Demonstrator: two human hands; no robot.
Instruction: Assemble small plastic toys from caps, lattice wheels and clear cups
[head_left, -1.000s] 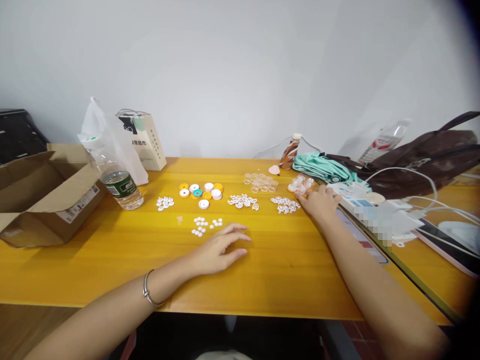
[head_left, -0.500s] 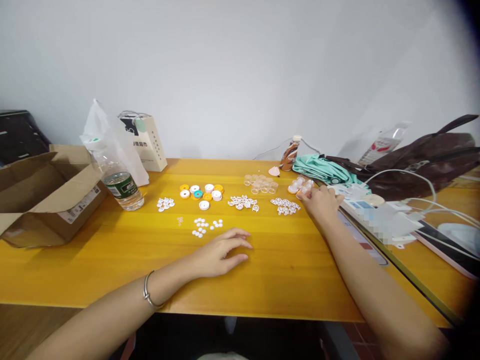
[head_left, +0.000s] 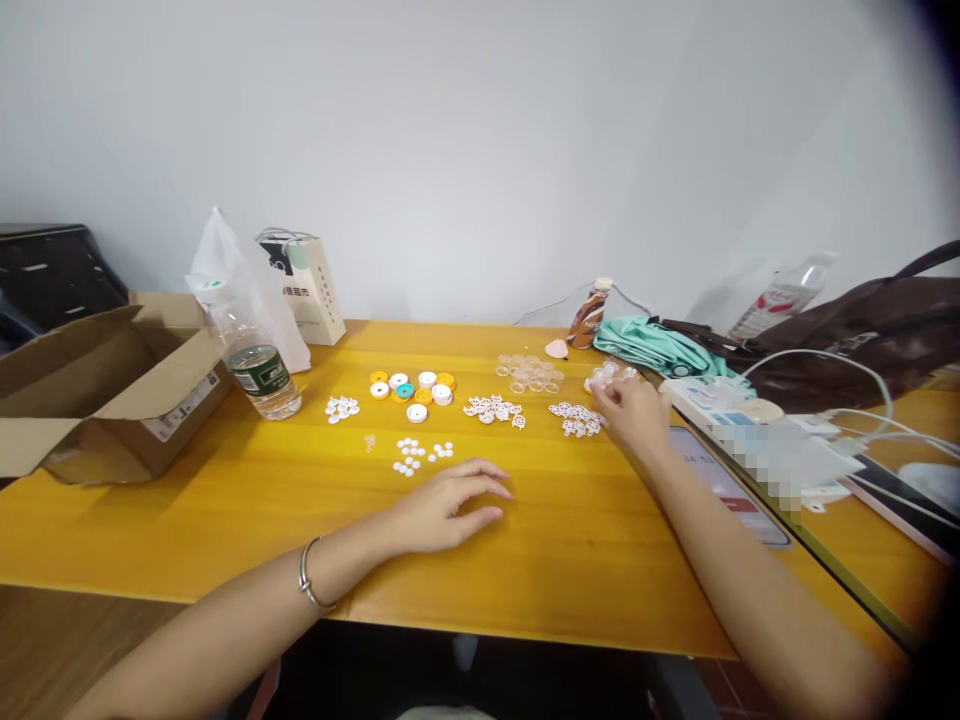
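Observation:
My left hand (head_left: pixel 448 505) rests on the yellow table (head_left: pixel 225 500), fingers loosely spread, holding nothing; a silver bangle (head_left: pixel 309 580) sits on that wrist. Just beyond its fingertips lie small white discs (head_left: pixel 416 455). My right hand (head_left: pixel 631 408) reaches to the far right of the parts and pinches a small clear and white piece (head_left: pixel 606 376), next to a pile of white openwork pieces (head_left: pixel 576 418). Farther left lie another white openwork pile (head_left: pixel 495 410), clear rings (head_left: pixel 529 372), orange, white and teal round caps (head_left: pixel 415 390) and a small white pile (head_left: pixel 342 407).
An open cardboard box (head_left: pixel 97 390) stands at the left, with a water bottle (head_left: pixel 255 360), a plastic bag and a paper bag (head_left: pixel 307 285) behind. At the right are a drink bottle (head_left: pixel 588 314), teal cloth (head_left: pixel 651 345), a brown bag (head_left: pixel 847 335), a power strip with cables (head_left: pixel 757 425) and a phone (head_left: pixel 727 485).
My right hand has drawn back slightly from the clear pile and lifted a small piece in its fingertips. The view shifted a little to the left. My left hand stayed put.

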